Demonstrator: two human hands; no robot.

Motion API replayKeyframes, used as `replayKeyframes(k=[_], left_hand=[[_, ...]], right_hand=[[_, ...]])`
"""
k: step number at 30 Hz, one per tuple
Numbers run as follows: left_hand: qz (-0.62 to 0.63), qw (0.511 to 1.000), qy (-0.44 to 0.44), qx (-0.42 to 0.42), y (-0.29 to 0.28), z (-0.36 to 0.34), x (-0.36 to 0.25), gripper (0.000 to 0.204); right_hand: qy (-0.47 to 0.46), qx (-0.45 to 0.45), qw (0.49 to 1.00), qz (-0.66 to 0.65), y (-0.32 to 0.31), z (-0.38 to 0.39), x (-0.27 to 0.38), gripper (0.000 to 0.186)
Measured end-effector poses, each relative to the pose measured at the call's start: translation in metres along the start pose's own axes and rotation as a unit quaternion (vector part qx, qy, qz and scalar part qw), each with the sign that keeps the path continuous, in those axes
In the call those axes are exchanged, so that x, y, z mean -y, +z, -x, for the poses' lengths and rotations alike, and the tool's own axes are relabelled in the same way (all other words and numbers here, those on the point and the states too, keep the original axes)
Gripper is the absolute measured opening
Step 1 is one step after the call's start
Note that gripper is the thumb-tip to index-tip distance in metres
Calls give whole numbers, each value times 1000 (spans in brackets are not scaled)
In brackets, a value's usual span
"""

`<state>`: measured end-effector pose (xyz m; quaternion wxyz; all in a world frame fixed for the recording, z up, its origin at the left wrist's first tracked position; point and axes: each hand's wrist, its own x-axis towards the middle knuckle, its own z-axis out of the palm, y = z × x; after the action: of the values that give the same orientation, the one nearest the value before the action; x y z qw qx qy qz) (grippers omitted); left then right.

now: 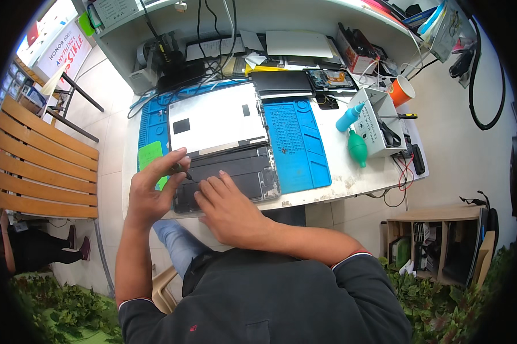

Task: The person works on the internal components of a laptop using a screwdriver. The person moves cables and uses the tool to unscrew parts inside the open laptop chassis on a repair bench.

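A tablet with its insides exposed lies on the blue mat: dark battery cells fill the lower part, and a silver panel lies just above them. My left hand grips a small dark tool between thumb and fingers, over the left side of the cells. My right hand rests on the cells with its fingers apart and holds nothing. A green pad lies beside my left hand, partly hidden by it.
A white box with tools, a blue bottle, a green blower and an orange cup stand at the right. Cables and devices crowd the back. A wooden bench and a person in dark clothes are at the left.
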<state>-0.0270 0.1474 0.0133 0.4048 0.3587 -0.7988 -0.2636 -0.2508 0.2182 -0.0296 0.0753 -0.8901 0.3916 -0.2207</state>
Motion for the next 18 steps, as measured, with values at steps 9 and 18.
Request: replayKeyframes(k=[9, 18], left_hand=[[-77, 996, -3, 41, -10, -6, -9, 57], [-48, 998, -22, 29, -7, -4, -9, 69]], right_hand=[[-95, -4, 989, -111, -6, 20, 11, 30], [-73, -118, 984, -108, -20, 5, -21, 16]])
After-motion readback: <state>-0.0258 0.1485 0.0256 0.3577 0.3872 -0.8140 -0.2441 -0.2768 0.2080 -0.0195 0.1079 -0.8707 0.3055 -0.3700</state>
